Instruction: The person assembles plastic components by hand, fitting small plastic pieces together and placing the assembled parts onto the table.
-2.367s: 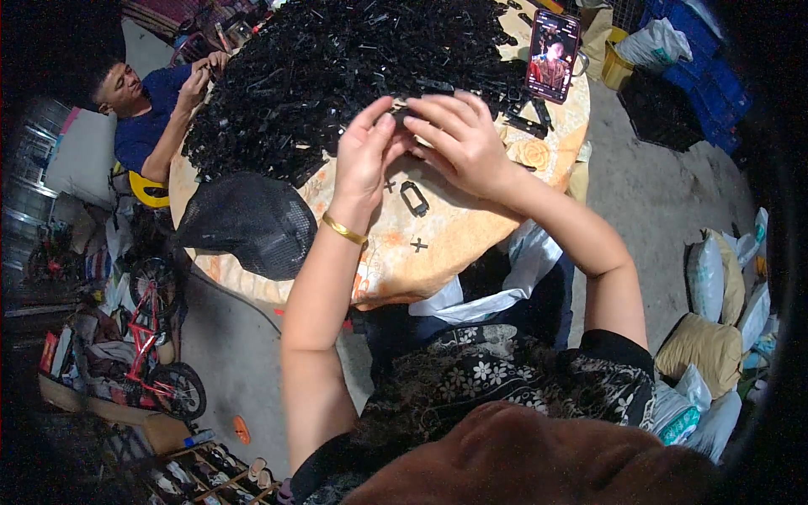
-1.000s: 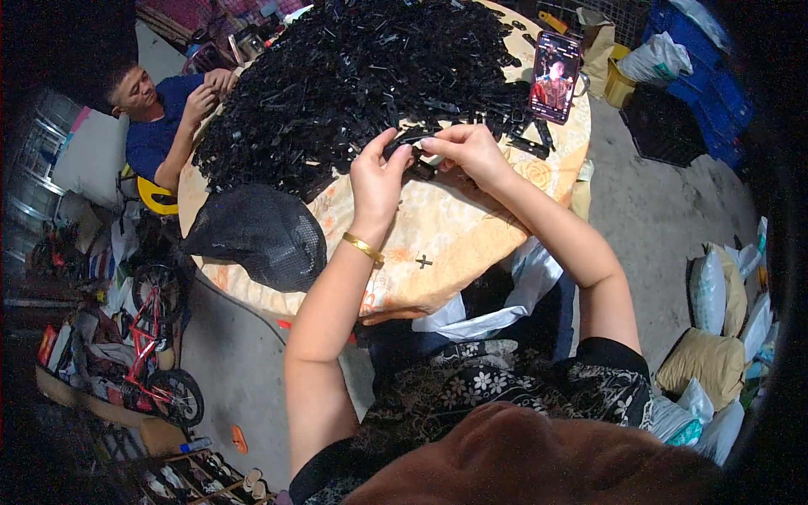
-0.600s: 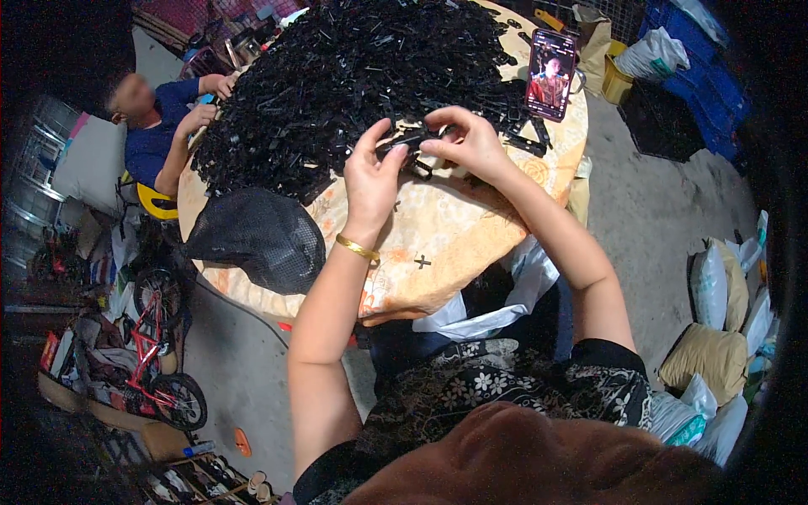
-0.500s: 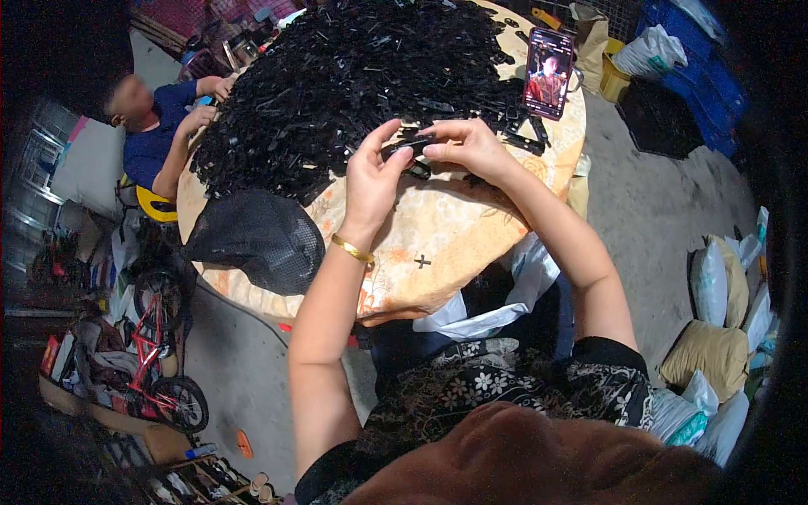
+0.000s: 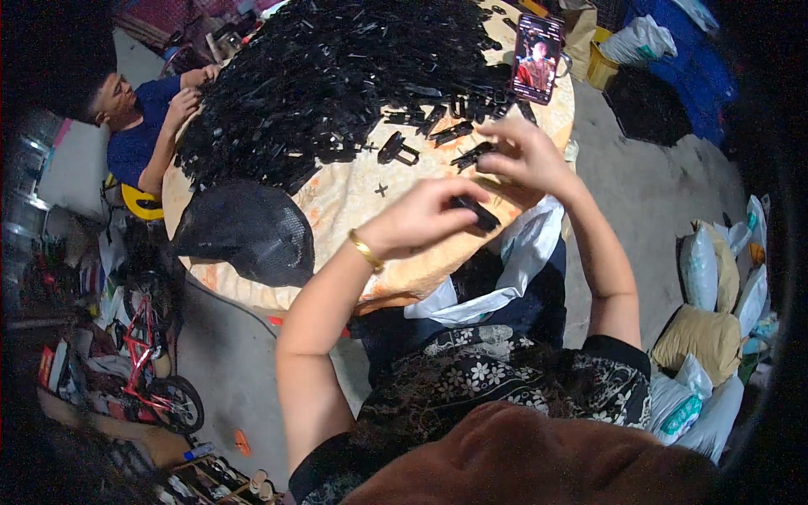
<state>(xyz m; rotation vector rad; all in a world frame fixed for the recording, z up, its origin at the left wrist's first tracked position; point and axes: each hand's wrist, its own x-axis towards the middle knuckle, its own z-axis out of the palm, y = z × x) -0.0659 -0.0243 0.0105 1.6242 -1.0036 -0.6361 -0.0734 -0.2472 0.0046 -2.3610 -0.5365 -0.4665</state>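
My left hand (image 5: pixel 429 215) is closed around a dark black plastic piece (image 5: pixel 483 215) near the table's front edge, above the white bag (image 5: pixel 480 305) at my lap. My right hand (image 5: pixel 530 158), a little blurred, hovers farther right with thumb and fingers apart. Beside its fingertips lies a black clip-like part (image 5: pixel 471 157). Several similar loose parts lie just beyond, including a forked black part (image 5: pixel 398 150). Behind them spreads a large heap of black plastic parts (image 5: pixel 311 76). A tiny black cross-shaped piece (image 5: pixel 381 191) rests on the patterned tablecloth (image 5: pixel 341 206).
A phone with a lit screen (image 5: pixel 536 59) stands at the table's right. A black mesh bag (image 5: pixel 244 231) lies front left. Across on the left, a person (image 5: pixel 151 118) handles the heap. Filled sacks (image 5: pixel 699 341) stand right; a red bicycle (image 5: pixel 147 353) stands left.
My hands were together over a black part; now they are apart. The left has come down toward the table's front edge with a piece, while the right has moved rightward. The whole view shifted slightly.
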